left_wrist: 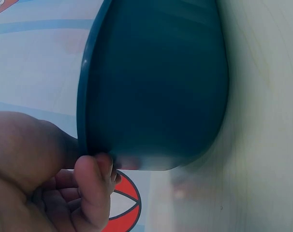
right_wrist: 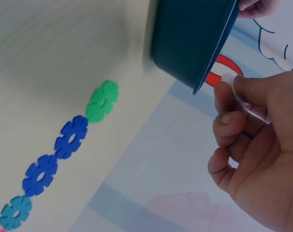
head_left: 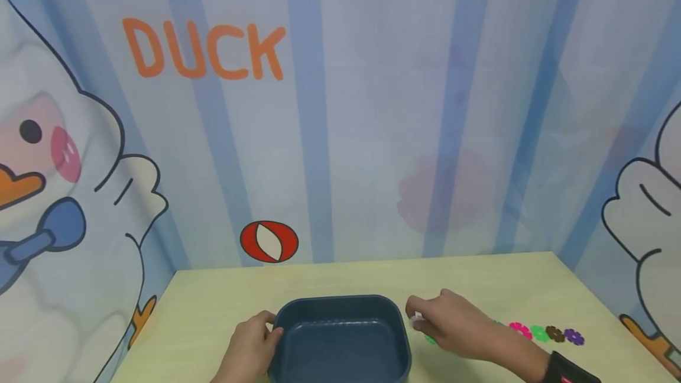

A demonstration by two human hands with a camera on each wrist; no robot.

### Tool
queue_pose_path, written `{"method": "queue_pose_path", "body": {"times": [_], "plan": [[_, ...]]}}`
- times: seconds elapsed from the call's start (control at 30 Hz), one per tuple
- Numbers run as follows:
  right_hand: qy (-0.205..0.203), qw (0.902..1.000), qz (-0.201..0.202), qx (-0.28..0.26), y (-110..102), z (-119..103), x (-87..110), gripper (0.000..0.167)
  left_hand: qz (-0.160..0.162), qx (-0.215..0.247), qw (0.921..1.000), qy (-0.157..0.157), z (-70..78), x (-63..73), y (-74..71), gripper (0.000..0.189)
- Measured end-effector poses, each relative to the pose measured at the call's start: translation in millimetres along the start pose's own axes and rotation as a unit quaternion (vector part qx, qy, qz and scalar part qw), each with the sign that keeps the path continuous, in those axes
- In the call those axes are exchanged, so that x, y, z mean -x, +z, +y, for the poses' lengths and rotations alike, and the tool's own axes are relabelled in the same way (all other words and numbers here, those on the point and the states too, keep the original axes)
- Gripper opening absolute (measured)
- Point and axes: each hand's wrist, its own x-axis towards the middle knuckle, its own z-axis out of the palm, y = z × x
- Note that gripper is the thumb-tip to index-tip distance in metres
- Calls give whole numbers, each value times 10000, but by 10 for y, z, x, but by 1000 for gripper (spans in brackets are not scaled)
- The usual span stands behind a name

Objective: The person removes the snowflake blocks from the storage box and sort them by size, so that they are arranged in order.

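Note:
A dark blue rectangular tub (head_left: 340,347) with rounded corners stands on the table, and no pieces show inside it. At its left side my left hand (head_left: 247,344) grips the rim, thumb on one face and fingers on the other. My right hand (head_left: 452,323) is raised just beyond the tub's right edge, pinching a small white piece (right_wrist: 227,79) between thumb and index finger. Most of that piece is hidden by the fingers. Below the right hand lies a green flower-shaped plastic disc (right_wrist: 103,101), first in a line with two dark blue discs (right_wrist: 71,137) and a light blue one (right_wrist: 16,212).
Farther right on the pale yellow table (head_left: 223,294), the line goes on with a pink disc (head_left: 520,330), another green disc (head_left: 540,333), a brown disc (head_left: 555,334) and a purple disc (head_left: 574,336). Behind the table hangs a striped duck-print curtain (head_left: 372,135).

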Motion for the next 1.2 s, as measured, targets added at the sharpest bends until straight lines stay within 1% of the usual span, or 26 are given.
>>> {"method": "queue_pose_path", "body": {"times": [0.07,0.2,0.47,0.57,0.7,0.8,0.97,1.2], "plan": [[49,10000,61,25,-16,26,53,11,0,-10,10000,-21,0,-5,6,26],[208,9997,9,-85,-60,94,150,11,-30,-31,10000,-73,4,-15,20,26],[355,9992,58,-152,-128,234,370,13,-67,-27,9999,-80,4,-17,20,25],[551,9980,-16,-307,-163,270,423,11,-55,-17,10000,-58,1,-13,10,24],[679,9969,28,-398,-194,296,499,12,-49,-11,10000,-17,8,-7,6,24],[679,9966,88,-454,-208,315,542,13,-26,-23,10000,-23,9,-6,3,24],[771,9945,75,-706,-240,359,610,13,-10,-13,10000,-13,5,-6,4,25],[1168,9899,-110,-789,-287,404,710,9,10,26,10000,64,-2,1,3,23]]}}
